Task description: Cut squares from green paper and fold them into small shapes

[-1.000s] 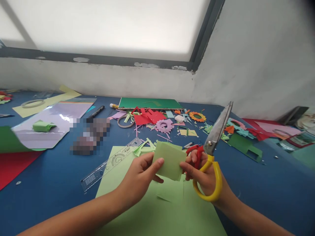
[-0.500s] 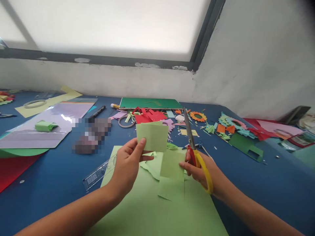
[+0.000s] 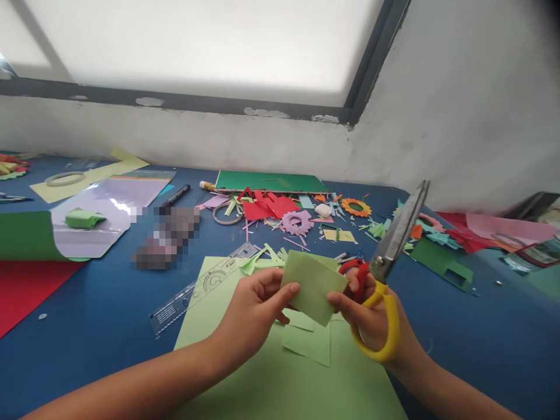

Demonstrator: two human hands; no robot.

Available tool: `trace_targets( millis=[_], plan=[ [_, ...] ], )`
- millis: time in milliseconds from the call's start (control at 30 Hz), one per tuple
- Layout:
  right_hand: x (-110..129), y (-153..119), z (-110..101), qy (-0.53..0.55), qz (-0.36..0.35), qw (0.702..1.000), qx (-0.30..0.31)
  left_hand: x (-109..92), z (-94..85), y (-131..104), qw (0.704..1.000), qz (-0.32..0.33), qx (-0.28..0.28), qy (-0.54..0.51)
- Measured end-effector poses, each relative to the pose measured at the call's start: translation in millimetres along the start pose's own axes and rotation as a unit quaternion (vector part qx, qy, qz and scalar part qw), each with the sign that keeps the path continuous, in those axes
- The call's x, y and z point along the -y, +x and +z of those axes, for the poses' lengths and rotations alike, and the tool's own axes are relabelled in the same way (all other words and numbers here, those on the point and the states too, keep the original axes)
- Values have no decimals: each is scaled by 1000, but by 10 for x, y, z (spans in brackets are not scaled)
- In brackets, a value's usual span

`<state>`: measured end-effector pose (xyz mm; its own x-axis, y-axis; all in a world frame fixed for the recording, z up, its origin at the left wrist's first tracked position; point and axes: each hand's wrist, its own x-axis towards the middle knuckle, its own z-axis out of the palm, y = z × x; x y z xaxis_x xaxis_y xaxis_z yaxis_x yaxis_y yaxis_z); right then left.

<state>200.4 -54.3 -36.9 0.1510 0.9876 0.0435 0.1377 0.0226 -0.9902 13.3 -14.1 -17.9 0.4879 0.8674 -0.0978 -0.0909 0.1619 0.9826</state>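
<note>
Together, left hand and right hand pinch paper squares; the right's scissors beside them could snag an edge.

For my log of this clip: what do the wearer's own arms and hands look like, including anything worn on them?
Both the left forearm and right forearm are slim and bare, with no sleeve in view. The left hand and right hand are ungloved, with no watch, bracelet or ring visible. Some fingers are partly hidden.

2 hands, 1 red/yel scissors, 1 ruler
</note>
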Motion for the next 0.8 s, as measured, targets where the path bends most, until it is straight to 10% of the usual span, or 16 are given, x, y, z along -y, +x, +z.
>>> trace_targets(
  millis=[800],
  plan=[
    [94, 58, -40, -1, -7, 1000, -19, -36, -102, 64, 988, 95, -75, 95]
  ],
)
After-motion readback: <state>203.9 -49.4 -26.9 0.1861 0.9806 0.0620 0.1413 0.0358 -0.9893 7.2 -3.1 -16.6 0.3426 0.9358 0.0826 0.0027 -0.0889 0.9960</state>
